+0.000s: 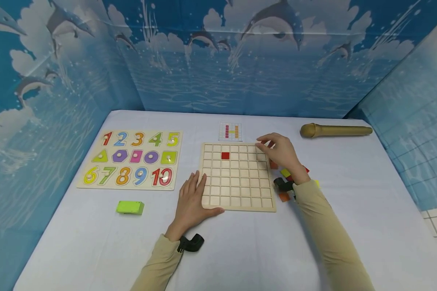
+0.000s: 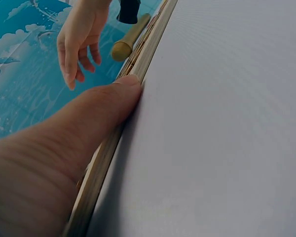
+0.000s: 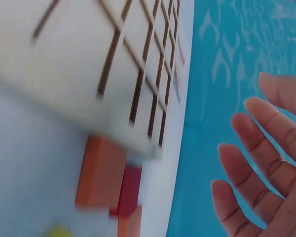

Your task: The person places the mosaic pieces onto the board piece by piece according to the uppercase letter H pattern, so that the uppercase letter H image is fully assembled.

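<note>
A pale wooden grid board (image 1: 236,182) lies on the white table with one red square tile (image 1: 225,155) in a cell near its top. My left hand (image 1: 191,200) rests at the board's lower left corner, fingers straight along the left side. Its thumb (image 2: 116,96) touches the front edge. Above the board's upper right corner is my right hand (image 1: 278,151), fingers loosely bent and apart with nothing held. Beside the board's right edge, partly hidden under my right arm, are loose tiles, among them an orange tile (image 1: 284,197) and a yellow tile (image 1: 285,172).
A small pattern card (image 1: 230,131) with red, yellow and orange squares lies behind the grid board. To the left are a number and shape puzzle board (image 1: 102,164) and a green block (image 1: 130,207). A gold microphone (image 1: 335,130) lies at the back right.
</note>
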The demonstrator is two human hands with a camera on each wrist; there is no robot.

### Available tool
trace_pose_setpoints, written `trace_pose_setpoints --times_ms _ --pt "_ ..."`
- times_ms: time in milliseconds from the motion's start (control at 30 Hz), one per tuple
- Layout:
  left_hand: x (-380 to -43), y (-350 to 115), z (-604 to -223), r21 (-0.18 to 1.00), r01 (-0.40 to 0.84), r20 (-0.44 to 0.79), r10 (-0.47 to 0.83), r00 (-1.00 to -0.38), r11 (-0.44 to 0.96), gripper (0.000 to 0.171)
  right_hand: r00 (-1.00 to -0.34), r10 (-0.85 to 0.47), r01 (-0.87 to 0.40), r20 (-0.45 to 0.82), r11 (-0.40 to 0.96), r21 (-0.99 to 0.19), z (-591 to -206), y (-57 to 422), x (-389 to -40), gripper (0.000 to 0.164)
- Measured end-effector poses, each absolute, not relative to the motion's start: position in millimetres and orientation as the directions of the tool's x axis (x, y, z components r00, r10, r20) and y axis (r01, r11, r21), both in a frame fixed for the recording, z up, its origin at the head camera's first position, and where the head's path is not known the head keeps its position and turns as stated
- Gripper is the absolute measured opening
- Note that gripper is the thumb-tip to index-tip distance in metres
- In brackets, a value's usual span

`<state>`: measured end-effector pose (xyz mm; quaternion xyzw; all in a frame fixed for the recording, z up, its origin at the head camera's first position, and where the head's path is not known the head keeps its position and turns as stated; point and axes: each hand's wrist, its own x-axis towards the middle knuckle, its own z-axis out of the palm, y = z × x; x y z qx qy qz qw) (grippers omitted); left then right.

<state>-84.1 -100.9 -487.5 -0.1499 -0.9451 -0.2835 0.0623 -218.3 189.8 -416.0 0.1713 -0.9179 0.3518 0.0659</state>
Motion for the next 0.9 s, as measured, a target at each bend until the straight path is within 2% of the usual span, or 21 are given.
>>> trace_pose_setpoints --times_ms 267,500,733,900 --pt "-84 -102 -487 0.516 0.317 0.2 0.247 -0.948 0.796 0.112 -0.964 -0.213 -0.265 0.158 0.763 -0.589 -419 214 -218 0.028" --pt "-84 -101 -488 0.509 0.319 0.202 0.249 -0.947 0.8 0.112 -0.977 -0.21 -0.188 0.028 0.798 -0.573 -420 223 -216 0.028" --pt "-84 -102 -488 0.496 0.32 0.196 0.255 -0.947 0.807 0.112 -0.971 -0.196 -0.084 -0.137 0.815 -0.573 -420 229 -217 0.031" --pt "-84 -102 -488 0.497 0.317 0.189 0.256 -0.948 0.808 0.113 -0.959 -0.213 -0.082 -0.189 0.844 -0.531 -420 233 -219 0.032"
